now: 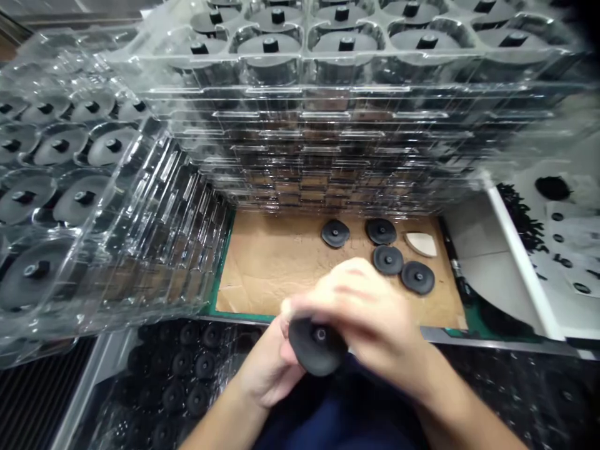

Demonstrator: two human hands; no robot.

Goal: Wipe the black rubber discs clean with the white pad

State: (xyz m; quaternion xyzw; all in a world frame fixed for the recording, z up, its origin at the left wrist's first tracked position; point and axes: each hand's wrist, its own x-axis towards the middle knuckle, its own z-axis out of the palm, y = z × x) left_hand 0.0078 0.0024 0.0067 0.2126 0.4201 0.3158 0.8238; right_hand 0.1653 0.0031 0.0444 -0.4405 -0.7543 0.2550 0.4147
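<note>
A black rubber-looking disc (312,353) with a small round hub is held up in front of my body, above the near edge of the cardboard. My left hand (276,369) grips it from the left, its fingers partly behind the disc. Over the disc's upper right edge lies my right hand (370,312), blurred, its fingers bent against the rim; what its fingertips pinch is hidden. Beyond my hands, similar black discs (387,259) rest on the cardboard sheet (267,256), beside a pale wedge-shaped piece (420,244).
Tall stacks of clear plastic trays (347,119) holding discs rise at the back and at the left (154,194). A white panel (520,250) borders the right, with small black parts (520,215) beyond it. More discs in trays (182,362) lie low at the near left.
</note>
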